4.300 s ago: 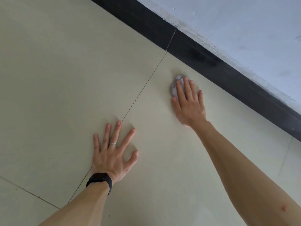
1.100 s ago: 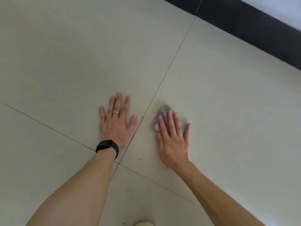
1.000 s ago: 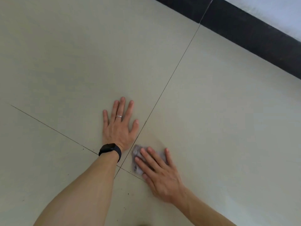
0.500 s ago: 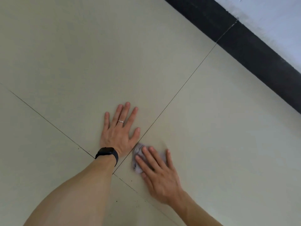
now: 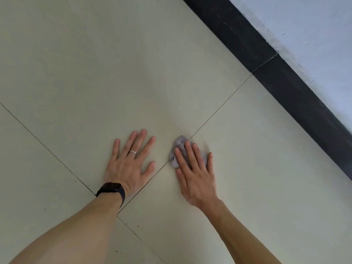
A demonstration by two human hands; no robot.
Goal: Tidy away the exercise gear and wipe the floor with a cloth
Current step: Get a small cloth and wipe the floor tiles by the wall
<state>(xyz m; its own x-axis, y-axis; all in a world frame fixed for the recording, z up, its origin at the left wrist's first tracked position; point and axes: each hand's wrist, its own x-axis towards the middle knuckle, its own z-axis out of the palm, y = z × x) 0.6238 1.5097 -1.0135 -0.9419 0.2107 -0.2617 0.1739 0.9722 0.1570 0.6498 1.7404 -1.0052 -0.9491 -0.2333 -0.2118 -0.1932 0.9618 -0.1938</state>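
On the floor [image 5: 95, 63], slid cloth [image 5: 179, 144] forward under flat, pressing right hand [image 5: 194, 174], braced on splayed left hand [image 5: 127, 164]; still mid-wipe.

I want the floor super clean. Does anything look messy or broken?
Nothing is broken or spilled. A few tiny dark specks dot the floor near the tile lines by the left hand, away from the cloth under the right hand. They look like unwiped dirt.
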